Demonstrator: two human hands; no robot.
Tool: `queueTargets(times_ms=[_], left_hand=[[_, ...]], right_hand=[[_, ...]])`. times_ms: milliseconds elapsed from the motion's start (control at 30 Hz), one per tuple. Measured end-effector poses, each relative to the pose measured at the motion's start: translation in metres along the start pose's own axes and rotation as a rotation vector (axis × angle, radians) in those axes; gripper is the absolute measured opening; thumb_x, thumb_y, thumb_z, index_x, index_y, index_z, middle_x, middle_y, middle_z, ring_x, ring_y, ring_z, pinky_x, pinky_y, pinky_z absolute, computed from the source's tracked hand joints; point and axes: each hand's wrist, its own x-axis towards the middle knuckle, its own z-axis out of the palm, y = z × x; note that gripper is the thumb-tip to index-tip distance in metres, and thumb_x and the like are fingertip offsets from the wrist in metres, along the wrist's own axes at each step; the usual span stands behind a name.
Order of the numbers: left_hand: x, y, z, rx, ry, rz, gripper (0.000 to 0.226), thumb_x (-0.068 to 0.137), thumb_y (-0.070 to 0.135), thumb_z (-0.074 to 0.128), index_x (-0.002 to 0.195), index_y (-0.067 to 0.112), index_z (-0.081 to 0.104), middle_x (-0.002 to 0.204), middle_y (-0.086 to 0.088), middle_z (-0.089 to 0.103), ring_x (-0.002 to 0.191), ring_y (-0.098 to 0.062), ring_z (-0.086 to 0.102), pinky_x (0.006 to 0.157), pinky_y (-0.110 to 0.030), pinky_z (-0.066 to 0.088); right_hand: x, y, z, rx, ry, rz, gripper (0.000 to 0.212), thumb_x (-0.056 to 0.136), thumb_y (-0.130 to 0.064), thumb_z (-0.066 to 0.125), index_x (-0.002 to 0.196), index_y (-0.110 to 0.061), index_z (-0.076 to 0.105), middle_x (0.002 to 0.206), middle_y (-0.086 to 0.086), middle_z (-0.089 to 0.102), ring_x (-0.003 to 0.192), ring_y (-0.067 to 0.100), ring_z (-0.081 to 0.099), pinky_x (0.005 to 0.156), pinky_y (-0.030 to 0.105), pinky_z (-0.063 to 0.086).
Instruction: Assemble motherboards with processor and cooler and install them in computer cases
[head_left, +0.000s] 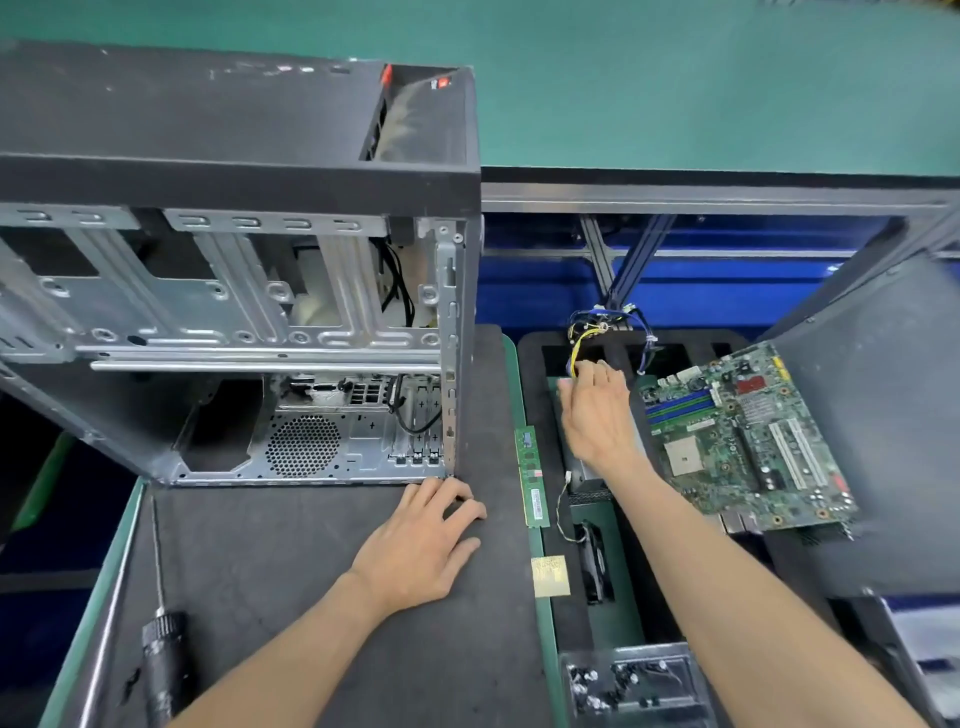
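Observation:
An open black computer case (234, 176) stands on the dark foam mat, its bare metal interior (234, 312) facing me. My left hand (421, 540) lies flat on the mat by the case's front right corner, fingers spread. My right hand (597, 410) reaches over a grey power supply (584, 480) in the foam tray on the right, fingertips at its bundle of yellow, black and blue cables (608, 327). A green motherboard (743, 436) leans tilted in the tray to the right of that hand. A RAM stick (532, 475) and a processor (549, 576) lie on the green strip between mat and tray.
A long screwdriver (161, 623) lies at the mat's left edge. A small black fan (595, 561) with a white wire sits in the tray below the power supply. A clear box of screws (634, 680) is at the bottom. A dark panel (883, 415) leans at right.

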Motion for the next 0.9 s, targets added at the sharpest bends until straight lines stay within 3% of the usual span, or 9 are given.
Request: queueTargets(times_ms=[100, 200, 333, 500, 667, 900], left_hand=[[0.0, 0.001, 0.0, 0.002, 0.0, 0.003, 0.024, 0.098, 0.047, 0.045, 0.116, 0.032, 0.049, 0.12, 0.009, 0.042, 0.101, -0.017, 0.042, 0.094, -0.03, 0.033], [-0.001, -0.001, 0.001, 0.007, -0.002, 0.007, 0.023, 0.098, 0.046, 0.043, 0.116, 0.033, 0.048, 0.12, 0.01, 0.042, 0.102, -0.016, 0.043, 0.093, -0.03, 0.034], [0.001, 0.001, 0.003, 0.03, 0.02, 0.017, 0.026, 0.097, 0.046, 0.041, 0.115, 0.031, 0.051, 0.119, 0.009, 0.043, 0.101, -0.018, 0.045, 0.091, -0.033, 0.037], [0.002, 0.005, -0.002, 0.046, 0.025, 0.022, 0.029, 0.096, 0.045, 0.04, 0.115, 0.028, 0.054, 0.119, 0.007, 0.045, 0.101, -0.02, 0.046, 0.089, -0.037, 0.043], [0.001, 0.009, -0.007, 0.039, -0.011, 0.021, 0.03, 0.098, 0.044, 0.039, 0.117, 0.027, 0.053, 0.12, 0.006, 0.045, 0.103, -0.021, 0.045, 0.093, -0.039, 0.042], [0.0, 0.006, -0.005, 0.043, -0.018, 0.024, 0.031, 0.098, 0.044, 0.039, 0.118, 0.026, 0.053, 0.119, 0.006, 0.044, 0.103, -0.021, 0.043, 0.093, -0.039, 0.042]], right_hand=[[-0.023, 0.004, -0.008, 0.025, -0.06, -0.057, 0.04, 0.109, -0.018, 0.039, 0.138, 0.008, 0.046, 0.145, 0.024, 0.045, 0.137, 0.041, 0.038, 0.117, 0.045, 0.026], [-0.043, 0.015, -0.023, 0.086, -0.051, -0.037, 0.036, 0.104, -0.012, 0.049, 0.135, 0.005, 0.049, 0.143, 0.021, 0.045, 0.128, 0.041, 0.045, 0.106, 0.044, 0.037], [-0.067, 0.056, -0.052, -0.026, 0.068, 0.142, 0.035, 0.1, -0.014, 0.054, 0.132, 0.002, 0.053, 0.137, 0.018, 0.051, 0.125, 0.037, 0.047, 0.104, 0.042, 0.034], [-0.092, 0.109, -0.082, -0.187, 0.115, 0.422, 0.042, 0.09, -0.01, 0.059, 0.13, 0.002, 0.051, 0.14, 0.022, 0.047, 0.128, 0.041, 0.042, 0.106, 0.048, 0.031], [-0.106, 0.147, -0.09, -0.141, 0.133, 0.679, 0.044, 0.09, -0.014, 0.058, 0.129, 0.004, 0.046, 0.14, 0.028, 0.043, 0.13, 0.044, 0.038, 0.107, 0.054, 0.03], [-0.101, 0.179, -0.091, 0.059, -0.105, 0.791, 0.055, 0.099, -0.02, 0.061, 0.134, 0.014, 0.036, 0.14, 0.035, 0.046, 0.131, 0.049, 0.044, 0.103, 0.05, 0.039]])
